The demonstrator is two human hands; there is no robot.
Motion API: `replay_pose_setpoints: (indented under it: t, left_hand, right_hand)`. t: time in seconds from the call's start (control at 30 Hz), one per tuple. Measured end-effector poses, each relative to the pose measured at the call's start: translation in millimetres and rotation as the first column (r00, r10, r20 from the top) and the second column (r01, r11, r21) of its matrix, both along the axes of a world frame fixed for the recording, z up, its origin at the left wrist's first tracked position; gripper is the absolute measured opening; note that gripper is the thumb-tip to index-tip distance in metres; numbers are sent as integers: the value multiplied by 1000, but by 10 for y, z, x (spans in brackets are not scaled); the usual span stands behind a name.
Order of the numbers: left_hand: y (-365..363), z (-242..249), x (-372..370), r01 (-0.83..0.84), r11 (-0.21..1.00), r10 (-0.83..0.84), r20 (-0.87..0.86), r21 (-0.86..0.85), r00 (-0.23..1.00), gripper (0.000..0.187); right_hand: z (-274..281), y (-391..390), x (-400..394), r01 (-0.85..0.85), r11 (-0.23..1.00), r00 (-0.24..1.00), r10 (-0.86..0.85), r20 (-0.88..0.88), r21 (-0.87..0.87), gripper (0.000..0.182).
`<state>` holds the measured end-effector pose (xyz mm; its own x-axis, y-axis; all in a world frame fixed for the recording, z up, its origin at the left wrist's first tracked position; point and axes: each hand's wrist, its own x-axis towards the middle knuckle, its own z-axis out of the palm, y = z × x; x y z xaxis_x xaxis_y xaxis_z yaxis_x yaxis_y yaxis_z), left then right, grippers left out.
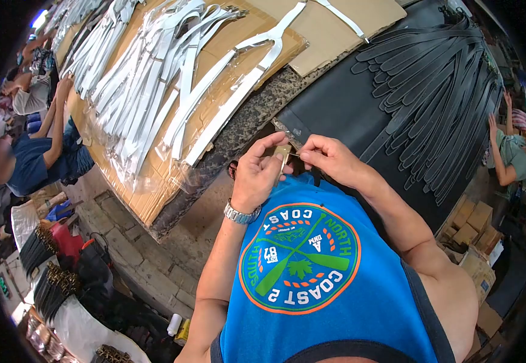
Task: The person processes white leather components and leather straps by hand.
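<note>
My left hand (pixel 263 171), with a metal watch (pixel 241 213) on its wrist, holds a small brass-coloured metal piece (pixel 283 151) between thumb and fingers, close to my chest. My right hand (pixel 329 158) is beside it, its thumb and forefinger pinched on a thin, small item at the metal piece's edge; what it is cannot be made out. Both hands are in front of the table edge. Black straps (pixel 438 78) lie fanned out on the dark surface at the right. White elastic straps (pixel 148 85), some in clear plastic, lie on cardboard at the left.
The table's worn edge (pixel 239 142) runs diagonally past my hands. People sit at the far left (pixel 33 145) and far right (pixel 511 154). Bundles of black straps with brass-coloured ends (pixel 54 284) lie at the lower left. Cardboard boxes (pixel 471 221) stand at the right.
</note>
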<state>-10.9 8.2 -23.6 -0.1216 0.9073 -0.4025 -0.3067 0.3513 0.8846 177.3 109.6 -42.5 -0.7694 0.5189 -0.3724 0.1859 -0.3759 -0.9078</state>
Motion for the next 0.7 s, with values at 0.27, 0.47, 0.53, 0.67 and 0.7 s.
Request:
replay_pose_setpoints:
  t: [0.27,0.47,0.53,0.67,0.7]
  left_hand:
    - [10,25,18,4,1000,-4,-7,-5,1000,40]
    - [-1,22,28,22,1000,-21,-25,7,999,41]
    - [-15,13,27,29,1000,-29,-32,5,999,41]
    - [-36,11,23,40,999,-41,-44,-9,998,42]
    - [-41,12,25,35,999,-35,-41,-7,999,42]
  right_hand:
    - [60,18,42,27,997,999,-26,20,-67,13]
    - [48,19,-69,-2,999,997,5,74,-32,17]
    - [50,15,-68,-16,999,996,19,84,-37,16]
    - [28,15,52,16,996,997,-10,73,-84,15]
    - [45,18,66,32,994,997,-24,71,-104,16]
